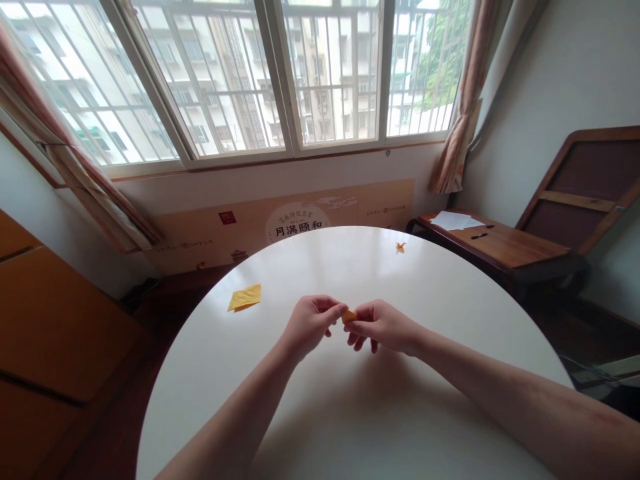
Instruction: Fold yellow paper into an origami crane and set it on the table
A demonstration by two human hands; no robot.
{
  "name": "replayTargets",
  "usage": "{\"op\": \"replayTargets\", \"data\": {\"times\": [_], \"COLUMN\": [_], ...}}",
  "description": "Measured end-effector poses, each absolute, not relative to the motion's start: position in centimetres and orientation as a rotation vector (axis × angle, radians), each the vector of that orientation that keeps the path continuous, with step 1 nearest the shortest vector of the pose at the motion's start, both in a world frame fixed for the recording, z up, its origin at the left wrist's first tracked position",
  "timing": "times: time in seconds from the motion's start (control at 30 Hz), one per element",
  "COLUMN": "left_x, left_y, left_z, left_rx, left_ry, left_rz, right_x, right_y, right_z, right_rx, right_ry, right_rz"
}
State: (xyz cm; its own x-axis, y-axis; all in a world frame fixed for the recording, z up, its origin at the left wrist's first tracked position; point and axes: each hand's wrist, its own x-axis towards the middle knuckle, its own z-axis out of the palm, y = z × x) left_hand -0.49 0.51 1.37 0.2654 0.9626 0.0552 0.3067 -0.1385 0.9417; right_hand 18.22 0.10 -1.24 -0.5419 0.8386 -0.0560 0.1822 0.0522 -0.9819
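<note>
Between my two hands, above the middle of the white round table, is a small piece of folded yellow-orange paper. My left hand pinches its left end between thumb and forefinger. On the other side, my right hand grips it with thumb and forefinger, the remaining fingers curled loosely below. Most of the paper is covered by fingertips, so its exact shape cannot be made out. A small orange folded-paper crane stands near the table's far edge. Toward the left edge lie flat yellow paper sheets.
Past the table's far right is a low wooden bench with white papers and a small dark object on it. A printed cardboard panel leans below the barred window. An orange-brown cabinet stands at the left.
</note>
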Motion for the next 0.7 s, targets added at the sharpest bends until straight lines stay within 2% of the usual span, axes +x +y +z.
{"op": "replayTargets", "data": {"times": [0.7], "left_x": [-0.05], "left_y": [0.59], "left_z": [0.87], "left_rx": [1.485], "left_ry": [1.204], "left_rz": [0.938], "right_x": [18.85], "right_y": [1.1], "right_z": [-1.7], "right_rx": [-1.004], "right_ry": [-1.698], "right_rz": [1.58]}}
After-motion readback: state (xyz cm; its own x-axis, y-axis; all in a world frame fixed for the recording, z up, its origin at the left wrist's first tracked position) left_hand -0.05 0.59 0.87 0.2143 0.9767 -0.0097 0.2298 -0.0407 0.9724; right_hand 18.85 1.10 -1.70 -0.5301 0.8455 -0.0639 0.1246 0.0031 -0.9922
